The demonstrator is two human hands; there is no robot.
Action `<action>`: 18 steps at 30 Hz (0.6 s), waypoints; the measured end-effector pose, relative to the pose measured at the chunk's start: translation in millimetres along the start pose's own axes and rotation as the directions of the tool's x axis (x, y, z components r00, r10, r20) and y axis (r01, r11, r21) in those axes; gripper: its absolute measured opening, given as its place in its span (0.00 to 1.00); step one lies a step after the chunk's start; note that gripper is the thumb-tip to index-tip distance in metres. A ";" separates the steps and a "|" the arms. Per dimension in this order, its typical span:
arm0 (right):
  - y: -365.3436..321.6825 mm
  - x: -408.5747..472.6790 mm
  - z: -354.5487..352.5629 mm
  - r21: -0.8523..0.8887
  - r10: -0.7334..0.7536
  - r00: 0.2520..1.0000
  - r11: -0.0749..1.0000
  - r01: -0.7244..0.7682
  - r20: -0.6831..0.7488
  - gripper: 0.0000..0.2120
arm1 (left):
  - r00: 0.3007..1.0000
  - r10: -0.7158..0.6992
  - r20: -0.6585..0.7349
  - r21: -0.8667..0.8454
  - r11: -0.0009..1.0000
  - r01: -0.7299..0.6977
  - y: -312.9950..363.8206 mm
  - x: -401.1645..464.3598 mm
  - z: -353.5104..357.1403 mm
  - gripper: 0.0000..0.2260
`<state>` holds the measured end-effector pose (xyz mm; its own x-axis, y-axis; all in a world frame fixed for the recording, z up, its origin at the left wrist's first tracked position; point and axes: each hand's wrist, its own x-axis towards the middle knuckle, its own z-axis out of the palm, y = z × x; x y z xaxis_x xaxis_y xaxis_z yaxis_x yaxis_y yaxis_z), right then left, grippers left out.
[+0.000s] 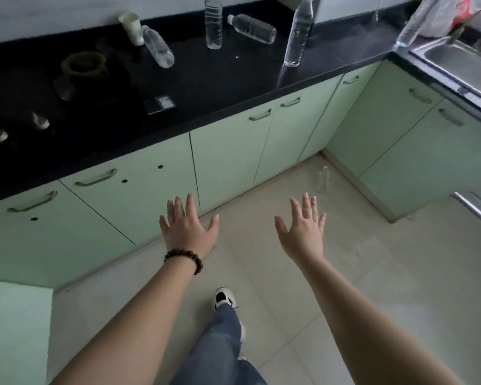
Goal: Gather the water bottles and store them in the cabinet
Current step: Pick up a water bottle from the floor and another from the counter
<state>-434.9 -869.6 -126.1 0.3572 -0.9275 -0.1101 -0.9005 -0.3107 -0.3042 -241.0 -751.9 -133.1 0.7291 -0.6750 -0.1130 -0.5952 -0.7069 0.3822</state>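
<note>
Both arms reach forward; the left hand point(188, 227) and right hand point(303, 232) have spread fingers and hold nothing, probably heading for the bottles point(213, 22) scattered on the black desk point(206, 87), above closed cabinet doors point(228, 159).

Black speckled desk point(206, 87), pale green cabinet doors point(228, 154), clear bottles point(213, 22) on the desk, beige floor tiles point(345, 273), dark brown bead bracelet point(185, 258), blue jeans point(222, 345), black-and-white shoe point(223, 297).

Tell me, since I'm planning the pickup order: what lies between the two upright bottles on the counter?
In the head view, a bottle lying on its side lies between the left upright bottle and right upright bottle.
</note>
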 end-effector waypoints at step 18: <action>-25.0 222.5 84.6 -0.071 -0.370 0.856 0.905 0.420 0.360 0.31 | 0.800 -0.596 0.066 -0.039 0.800 0.599 -8.0 103.9 102.4 0.36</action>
<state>-311.9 -1050.6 -223.1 0.7282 -0.6046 -0.3228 -0.6821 -0.6857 -0.2541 -195.1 -838.0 -241.8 0.9158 -0.1327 -0.3791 -0.0260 -0.9615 0.2737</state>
